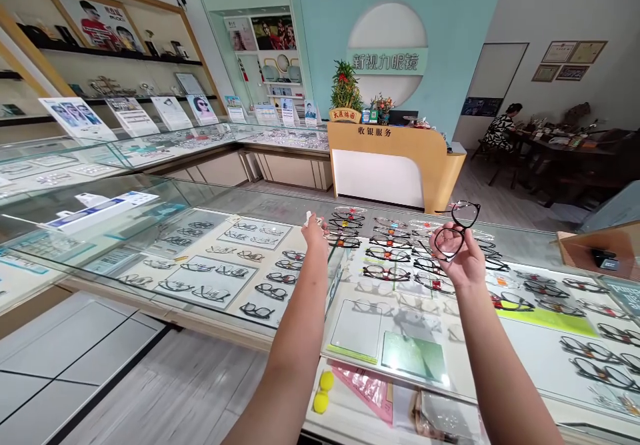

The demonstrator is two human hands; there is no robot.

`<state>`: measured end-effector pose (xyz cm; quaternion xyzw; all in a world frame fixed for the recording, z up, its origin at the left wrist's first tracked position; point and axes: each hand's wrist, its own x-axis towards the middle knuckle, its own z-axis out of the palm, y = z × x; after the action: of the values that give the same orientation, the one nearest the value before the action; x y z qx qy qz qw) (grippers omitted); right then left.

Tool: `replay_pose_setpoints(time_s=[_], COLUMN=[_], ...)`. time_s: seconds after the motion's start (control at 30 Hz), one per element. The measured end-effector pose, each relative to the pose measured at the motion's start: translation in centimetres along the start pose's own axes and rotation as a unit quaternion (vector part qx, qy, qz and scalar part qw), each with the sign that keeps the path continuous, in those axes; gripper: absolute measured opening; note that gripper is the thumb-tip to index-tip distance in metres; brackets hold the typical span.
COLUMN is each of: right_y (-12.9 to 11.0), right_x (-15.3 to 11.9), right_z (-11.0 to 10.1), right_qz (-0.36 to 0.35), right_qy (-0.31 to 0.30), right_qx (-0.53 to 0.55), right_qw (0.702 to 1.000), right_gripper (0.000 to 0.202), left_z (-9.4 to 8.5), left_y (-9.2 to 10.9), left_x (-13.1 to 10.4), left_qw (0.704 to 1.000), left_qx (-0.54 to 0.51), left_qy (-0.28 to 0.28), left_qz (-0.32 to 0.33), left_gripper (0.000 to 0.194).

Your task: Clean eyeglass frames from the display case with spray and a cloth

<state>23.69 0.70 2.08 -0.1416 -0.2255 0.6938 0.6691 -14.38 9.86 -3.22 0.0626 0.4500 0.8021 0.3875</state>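
Your right hand (463, 258) grips black glasses (456, 228), raised over the glass counter (280, 198). Left hand (314, 230) pinches a small white bit (309, 217), far end, next to frame rows (385, 248).

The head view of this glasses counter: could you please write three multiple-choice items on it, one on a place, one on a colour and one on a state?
1. Where is the right hand?
A. Raised above the glass counter
B. Flat on the floor
C. Inside a drawer

2. What colour is the frame of the glasses it holds?
A. White
B. Black
C. Yellow

3. How is the left hand?
A. Spread flat on the glass
B. Out of view
C. Closed on a small white item

Answers: 1 A, the hand is lifted over the display; 2 B, the rims are dark black; 3 C, something white shows at its fingers.
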Motion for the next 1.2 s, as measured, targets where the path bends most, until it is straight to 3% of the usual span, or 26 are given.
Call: replay_pose_setpoints(time_s=[0.2, 0.4, 0.5, 0.57, 0.7, 0.9, 1.0, 1.1, 1.2], right_y=[0.1, 0.3, 0.2, 0.1, 0.1, 0.5, 0.7, 0.7, 0.7], right_x=[0.0, -0.1, 0.0, 0.0, 0.2, 0.3, 0.3, 0.2, 0.1], right_z=[0.0, 0.6, 0.6, 0.6, 0.5, 0.4, 0.5, 0.7, 0.8], right_qz=[0.009, 0.019, 0.019, 0.016, 0.018, 0.016, 0.016, 0.017, 0.02], right_qy=[-0.009, -0.015, -0.034, -0.046, -0.053, -0.059, -0.051, -0.051, -0.056], right_qx=[0.003, 0.015, 0.004, -0.011, -0.035, -0.054, -0.075, -0.09, -0.088], right_qw=[1.0, 1.0, 0.999, 0.999, 0.998, 0.997, 0.996, 0.995, 0.994], right_gripper=[0.019, 0.013, 0.015, 0.018, 0.025, 0.026, 0.025, 0.025, 0.027], left_z=[0.6, 2.4, 3.4, 3.9, 4.4, 4.4, 4.4, 4.4, 4.5], left_y=[1.2, 2.2, 1.6, 0.9, -0.8, -2.0, -2.1, -2.5, -3.1], left_x=[-1.0, -4.0, -5.9, -7.5, -11.0, -14.3, -14.2, -13.5, -12.9], left_qw=[0.997, 0.997, 0.996, 0.988, 0.928, 0.869, 0.859, 0.884, 0.912], left_qx=[-0.005, 0.013, 0.035, 0.072, 0.188, 0.247, 0.251, 0.22, 0.178], left_qy=[0.068, 0.015, -0.047, -0.122, -0.319, -0.429, -0.445, -0.412, -0.37], left_qz=[0.027, 0.076, 0.069, 0.058, 0.045, 0.009, -0.007, -0.013, -0.002], left_gripper=[0.048, 0.048, 0.042, 0.044, 0.06, 0.059, 0.055, 0.05, 0.057])
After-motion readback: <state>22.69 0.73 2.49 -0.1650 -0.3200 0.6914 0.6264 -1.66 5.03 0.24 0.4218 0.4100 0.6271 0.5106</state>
